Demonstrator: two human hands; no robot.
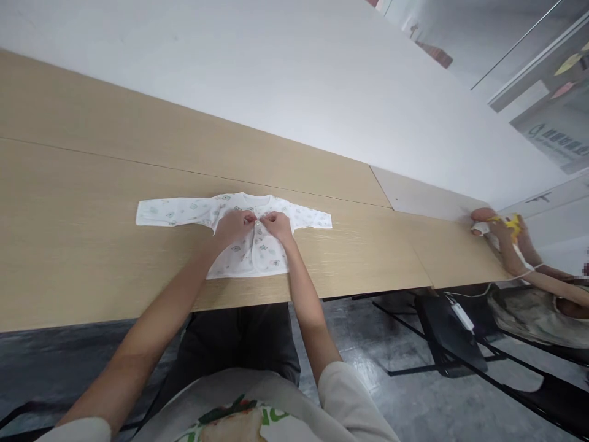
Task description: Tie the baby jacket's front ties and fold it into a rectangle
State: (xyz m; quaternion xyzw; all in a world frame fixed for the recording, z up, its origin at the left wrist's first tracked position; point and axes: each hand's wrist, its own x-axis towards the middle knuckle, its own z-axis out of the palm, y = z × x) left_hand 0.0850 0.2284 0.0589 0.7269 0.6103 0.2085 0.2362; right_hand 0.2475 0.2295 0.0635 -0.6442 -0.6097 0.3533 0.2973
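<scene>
A small white baby shirt with a scattered print lies spread on the wooden table, its sleeves stretched out to both sides and its neckline toward the wall. Down its middle runs a front opening, with a small button or snap just below my fingertips. My left hand pinches the fabric edge at the upper chest, left of the opening. Close beside it, my right hand pinches the other edge of the shirt front. The fingertips of both hands nearly meet, and what lies between them is partly hidden.
The long wooden table runs along a white wall. At the far right, another person's hands handle a doll and something yellow. Black folding chairs stand below the table's right part, with a white power strip on one.
</scene>
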